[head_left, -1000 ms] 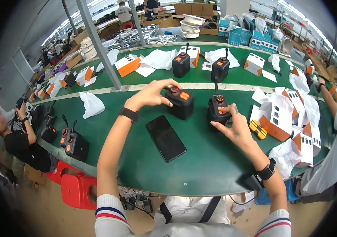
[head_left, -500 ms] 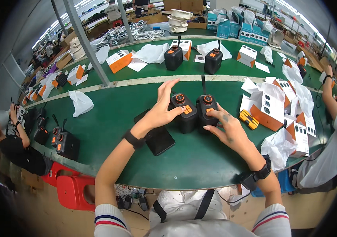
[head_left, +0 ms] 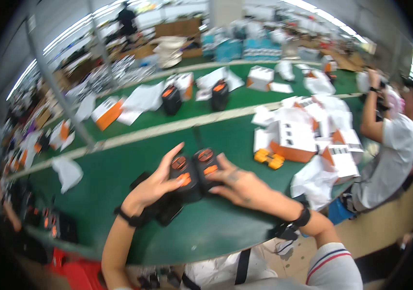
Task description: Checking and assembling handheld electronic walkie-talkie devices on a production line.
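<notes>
Two black boxy devices stand side by side on the green table, each with an orange knob and orange buttons on top. My left hand (head_left: 151, 189) lies along the left device (head_left: 190, 194), its thumb pressing near the orange buttons and its fingers along the far left side. My right hand (head_left: 239, 186) holds the right device (head_left: 203, 168) from the right, fingertips at its buttons and near side. A thin dark antenna or strap rises behind that device. Partly under my left wrist lies a flat black slab (head_left: 170, 213). Motion blur softens the picture.
Right of my hands sit a yellow-and-black gadget (head_left: 268, 158), white-and-orange cartons (head_left: 293, 137) and crumpled white wrapping (head_left: 313, 179). Two similar black devices (head_left: 220, 95) stand beyond the pale divider. More are at far left. A co-worker (head_left: 390, 125) raises both arms at right.
The whole view has swung and tilted, so the table and things appear further left and lower. Both hands remain on the same two devices. The co-worker at right shows more fully.
</notes>
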